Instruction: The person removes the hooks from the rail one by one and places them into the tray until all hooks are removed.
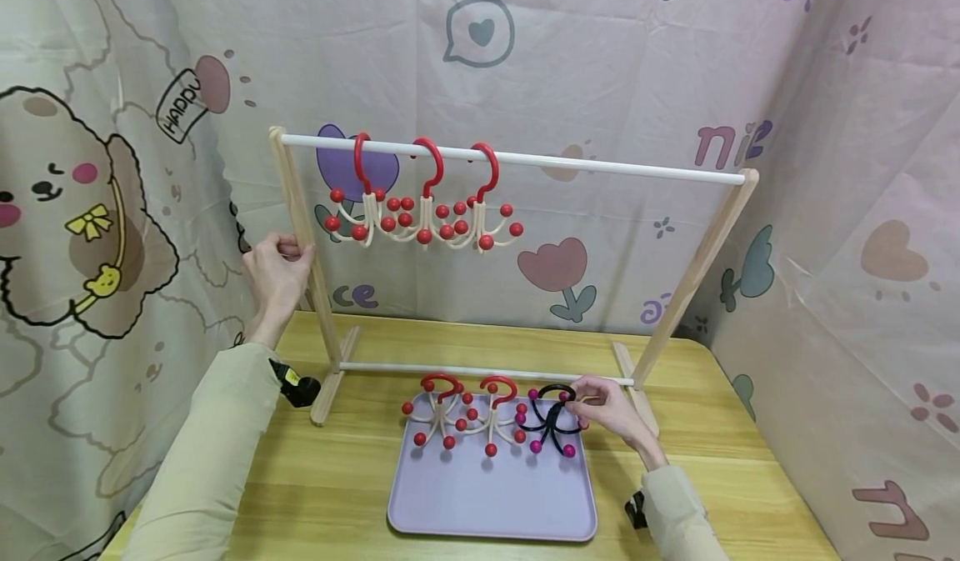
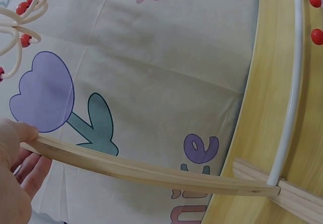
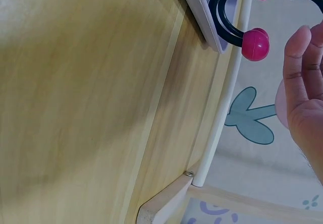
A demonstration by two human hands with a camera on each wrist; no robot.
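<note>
My left hand [image 1: 279, 273] grips the left wooden post [image 2: 126, 168] of a hanging rack, thumb on one side and fingers on the other. At the right end of the lilac tray [image 1: 491, 498], a black octopus-shaped hook hanger [image 1: 552, 419] with pink ball tips stands on its curved arms. My right hand [image 1: 611, 411] pinches its hook; in the right wrist view the fingertips [image 3: 298, 40] are right at the hook, partly cut off by the frame edge. Beside it on the tray are two red-hooked hangers [image 1: 492, 419] with cream arms and red balls.
Three more red-hooked hangers [image 1: 426, 211] hang from the rack's white top bar [image 1: 600, 165], toward its left. A lower white bar [image 1: 480, 370] runs behind the tray between the wooden feet [image 1: 326, 398]. Patterned cloth surrounds the wooden table [image 1: 315, 494].
</note>
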